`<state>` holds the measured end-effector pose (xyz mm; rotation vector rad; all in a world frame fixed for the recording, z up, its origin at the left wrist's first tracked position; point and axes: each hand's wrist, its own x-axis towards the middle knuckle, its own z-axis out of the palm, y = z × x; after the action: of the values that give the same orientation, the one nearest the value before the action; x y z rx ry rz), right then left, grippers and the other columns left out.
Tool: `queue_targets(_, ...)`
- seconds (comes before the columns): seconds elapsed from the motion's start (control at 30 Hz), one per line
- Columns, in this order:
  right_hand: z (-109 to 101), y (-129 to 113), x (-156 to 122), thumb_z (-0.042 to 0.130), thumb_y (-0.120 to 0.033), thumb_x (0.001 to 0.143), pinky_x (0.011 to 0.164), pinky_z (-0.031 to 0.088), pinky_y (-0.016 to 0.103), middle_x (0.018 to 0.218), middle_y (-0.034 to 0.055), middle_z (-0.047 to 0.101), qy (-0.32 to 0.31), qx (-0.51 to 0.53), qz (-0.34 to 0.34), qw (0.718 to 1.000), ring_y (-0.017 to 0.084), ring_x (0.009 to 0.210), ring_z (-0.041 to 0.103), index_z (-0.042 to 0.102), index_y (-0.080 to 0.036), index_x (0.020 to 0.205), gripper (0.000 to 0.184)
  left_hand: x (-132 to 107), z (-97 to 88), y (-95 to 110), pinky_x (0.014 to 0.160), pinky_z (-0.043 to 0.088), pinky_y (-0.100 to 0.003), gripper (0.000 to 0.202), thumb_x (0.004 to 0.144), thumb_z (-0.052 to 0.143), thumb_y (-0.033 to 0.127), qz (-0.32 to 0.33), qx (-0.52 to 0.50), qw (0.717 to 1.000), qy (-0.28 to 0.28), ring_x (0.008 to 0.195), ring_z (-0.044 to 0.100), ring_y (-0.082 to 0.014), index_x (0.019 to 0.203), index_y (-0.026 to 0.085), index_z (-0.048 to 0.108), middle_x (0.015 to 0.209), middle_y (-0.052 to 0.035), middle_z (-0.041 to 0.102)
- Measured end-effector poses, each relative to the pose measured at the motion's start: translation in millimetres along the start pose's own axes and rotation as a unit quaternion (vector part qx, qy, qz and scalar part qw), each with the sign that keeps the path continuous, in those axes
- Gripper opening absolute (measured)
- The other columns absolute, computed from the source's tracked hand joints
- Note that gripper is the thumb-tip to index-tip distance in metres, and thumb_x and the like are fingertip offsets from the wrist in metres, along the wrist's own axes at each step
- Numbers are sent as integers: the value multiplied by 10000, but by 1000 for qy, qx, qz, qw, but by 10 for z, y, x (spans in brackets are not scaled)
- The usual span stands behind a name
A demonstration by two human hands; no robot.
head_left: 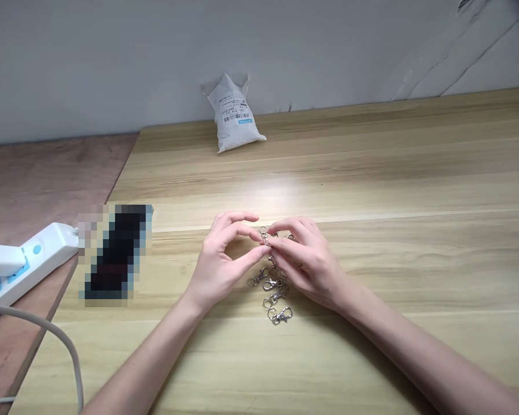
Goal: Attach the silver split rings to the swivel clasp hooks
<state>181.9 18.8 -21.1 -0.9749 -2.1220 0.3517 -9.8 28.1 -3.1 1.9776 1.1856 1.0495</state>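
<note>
Metal clasps (pixel 273 284) lie in a loose, straggling pile on the wood-grain table (pixel 398 219), the pile's long axis running toward the person. The white power strip (pixel 55 246) is well to the left of the pile. Either side of the pile come the two hands: the left hand (pixel 218 260) on its left, a little apart, and the right hand (pixel 310 259) on its right, the nearer of the two, its bent fingers overhanging the pile's far part and hiding some of it. A dark rectangular thing (pixel 117 251), blurred out, lies left of the pile, and a white packet (pixel 237 118) well beyond it.

Smaller again is the held clasp (pixel 264 234), at the pile's far end and between the two sets of fingertips. Its long axis points roughly away from the pile, leaning slightly left, with a small ring at the far tip standing clear. The left thumb and forefinger are nearly closed, pinching its near part, while the middle finger arches free above. The right fingertips are drawn in close on the same piece from the other side; exactly how much they grip is hidden.
</note>
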Motion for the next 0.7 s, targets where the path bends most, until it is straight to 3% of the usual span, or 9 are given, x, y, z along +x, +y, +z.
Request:
queue_targets(0.1, -1, 11, -5, 502, -130, 921, 837, 414, 370, 1078, 107, 627, -17, -3, -2, 1000, 209, 985, 545, 648, -183, 1007, 177, 8, -21, -20, 970, 475, -440, 151, 806, 728, 254, -14, -7, 1000, -27, 1091, 586, -204, 954, 257, 697, 1110, -44, 642)
queue_targets(0.37, -77, 41, 16, 517, -199, 941, 863, 388, 395, 1023, 72, 645, -44, -34, 4, 998, 209, 960, 547, 672, -237, 1051, 194, 24, -78, -55, 973, 468, -419, 60, 831, 702, 242, 8, -16, 999, -50, 1078, 591, -194, 881, 266, 721, 1101, -37, 646)
queue_targets(0.47, -145, 34, 37, 521, -212, 932, 972, 340, 461, 964, 58, 640, -62, -39, -4, 997, 208, 950, 545, 678, -232, 990, 168, 50, -115, -65, 961, 440, -440, 64, 839, 687, 217, 85, 88, 991, -46, 1099, 570, -218, 864, 270, 713, 1078, -28, 663)
queue_targets(0.6, -199, 9, 43, 483, -219, 945, 1069, 258, 485, 906, 37, 623, -101, -3, 13, 995, 185, 955, 543, 647, -219, 866, 182, 42, -85, -58, 942, 403, -447, 117, 822, 677, 142, 211, 245, 946, -33, 1095, 582, -239, 849, 256, 682, 1001, 7, 719)
queue_targets(0.7, -194, -15, 43, 470, -213, 952, 1087, 247, 464, 852, 19, 610, -101, 31, 43, 993, 160, 911, 548, 611, -208, 786, 219, 12, -38, -28, 996, 366, -445, 136, 809, 674, 120, 254, 306, 917, -10, 1096, 598, -227, 835, 253, 661, 1021, 39, 733)
